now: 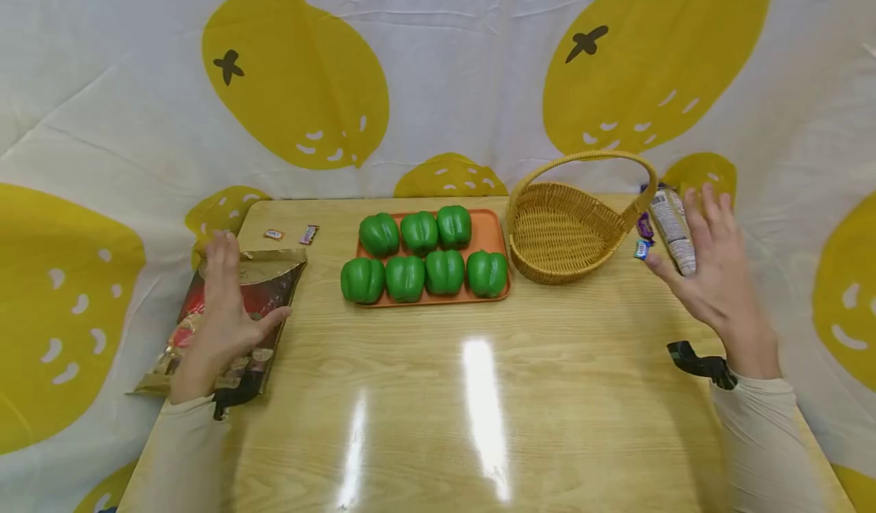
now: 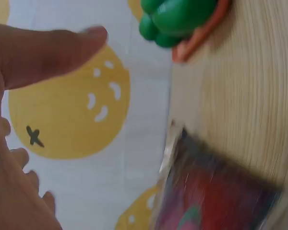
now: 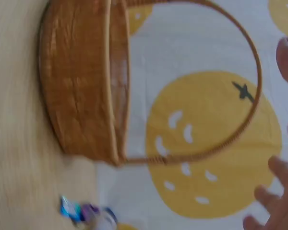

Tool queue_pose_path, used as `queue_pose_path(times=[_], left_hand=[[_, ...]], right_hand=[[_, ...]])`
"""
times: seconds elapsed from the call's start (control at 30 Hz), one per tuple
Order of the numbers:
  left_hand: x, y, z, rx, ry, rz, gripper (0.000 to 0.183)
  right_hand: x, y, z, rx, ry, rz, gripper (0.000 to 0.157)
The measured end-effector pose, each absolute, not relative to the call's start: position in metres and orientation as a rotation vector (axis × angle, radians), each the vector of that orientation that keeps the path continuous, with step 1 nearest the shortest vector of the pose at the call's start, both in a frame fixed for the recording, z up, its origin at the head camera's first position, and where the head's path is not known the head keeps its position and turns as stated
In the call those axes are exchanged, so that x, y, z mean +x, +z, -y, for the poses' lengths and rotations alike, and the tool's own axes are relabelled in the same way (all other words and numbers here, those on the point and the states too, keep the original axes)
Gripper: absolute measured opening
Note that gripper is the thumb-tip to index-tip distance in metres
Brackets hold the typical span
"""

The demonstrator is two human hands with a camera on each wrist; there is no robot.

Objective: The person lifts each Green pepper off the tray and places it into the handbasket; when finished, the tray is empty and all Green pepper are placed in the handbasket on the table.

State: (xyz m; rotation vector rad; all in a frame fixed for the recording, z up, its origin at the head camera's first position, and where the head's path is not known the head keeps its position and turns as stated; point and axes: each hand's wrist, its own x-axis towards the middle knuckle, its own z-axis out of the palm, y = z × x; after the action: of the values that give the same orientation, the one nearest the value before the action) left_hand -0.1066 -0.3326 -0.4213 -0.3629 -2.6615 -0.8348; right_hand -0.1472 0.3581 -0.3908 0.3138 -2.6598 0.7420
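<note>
Pale sleeves (image 1: 188, 452) reach in closest to my view, at eight and four o'clock, taking the middle of the table (image 1: 582, 391) as the hub and its far edge as twelve. Out at nine, my left hand (image 1: 226, 319) is raised over a large glossy bag (image 1: 270, 285), fingers straight, thumb well away from them, nothing between. Toward two, my right hand (image 1: 718, 281) is up with its fingers spread and thumb out, likewise holding nothing, beside a slim packet (image 1: 672, 224) that it partly hides, with a blue sweet (image 1: 642, 249) and a purple sweet (image 1: 645, 226) lying near. I judge this a poised moment, so doing it well means keeping both wrists loose and choosing the grip before coming down. The bag looks pliable; I would take it by its sealed end, thumb under, rather than squeeze the middle. Sweets that small want a fingertip pinch, since a sweep could push them against the basket (image 1: 561, 243) at one, whose tall handle (image 1: 588, 156) could also snag a sleeve; I would go round it. At twelve, seven green peppers (image 1: 405, 277) sit close together on an orange tray (image 1: 487, 232), probably slippery, so each deserves a full wrap of the fingers from above. Two more sweets (image 1: 309, 234) lie at ten, just past the bag's far edge.
</note>
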Motion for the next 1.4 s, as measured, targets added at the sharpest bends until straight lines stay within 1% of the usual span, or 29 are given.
queue_pose_path(times=[0.07, 0.17, 0.27, 0.3, 0.4, 0.53, 0.63, 0.73, 0.83, 1.03, 1.2, 1.3, 1.4], left_hand=[[-0.106, -0.427, 0.317, -0.345, -1.005, 2.63, 0.132], [-0.107, -0.438, 0.291, -0.242, -1.339, 2.575, 0.13], [-0.109, -0.457, 0.268, -0.126, -1.616, 2.479, 0.123], [-0.109, -0.463, 0.262, -0.083, -1.681, 2.456, 0.121], [-0.109, -0.475, 0.246, 0.058, -1.867, 2.386, 0.113], [-0.111, -0.485, 0.236, 0.168, -2.002, 2.35, 0.105], [-0.117, -0.497, 0.237, 0.15, -1.953, 2.403, 0.1], [-0.125, -0.511, 0.241, 0.103, -1.887, 2.453, 0.095], [-0.131, -0.521, 0.244, 0.07, -1.814, 2.508, 0.09], [-0.144, -0.525, 0.246, 0.051, -1.539, 2.614, 0.081], [-0.151, -0.525, 0.246, 0.038, -1.55, 2.644, 0.078], [-0.154, -0.524, 0.247, 0.047, -1.556, 2.678, 0.077], [-0.157, -0.524, 0.247, 0.047, -1.56, 2.7, 0.077]], right_hand=[[-0.146, -0.4, -0.345, 0.436, 1.007, 2.521, 0.095], [-0.145, -0.414, -0.316, 0.681, 1.581, 2.206, 0.102], [-0.147, -0.43, -0.284, 0.947, 2.077, 1.884, 0.103], [-0.148, -0.436, -0.273, 0.999, 2.185, 1.818, 0.101], [-0.15, -0.45, -0.243, 1.03, 2.31, 1.846, 0.101], [-0.15, -0.462, -0.211, 0.952, 2.225, 2.064, 0.101], [-0.149, -0.462, -0.192, 0.866, 2.067, 2.233, 0.1], [-0.15, -0.458, -0.176, 0.815, 1.867, 2.362, 0.101], [-0.155, -0.462, -0.167, 0.814, 1.695, 2.432, 0.106], [-0.172, -0.489, -0.165, 0.739, 1.468, 2.573, 0.112], [-0.178, -0.499, -0.164, 0.722, 1.378, 2.635, 0.104], [-0.18, -0.502, -0.163, 0.72, 1.318, 2.607, 0.097], [-0.182, -0.501, -0.162, 0.695, 1.262, 2.6, 0.094]])
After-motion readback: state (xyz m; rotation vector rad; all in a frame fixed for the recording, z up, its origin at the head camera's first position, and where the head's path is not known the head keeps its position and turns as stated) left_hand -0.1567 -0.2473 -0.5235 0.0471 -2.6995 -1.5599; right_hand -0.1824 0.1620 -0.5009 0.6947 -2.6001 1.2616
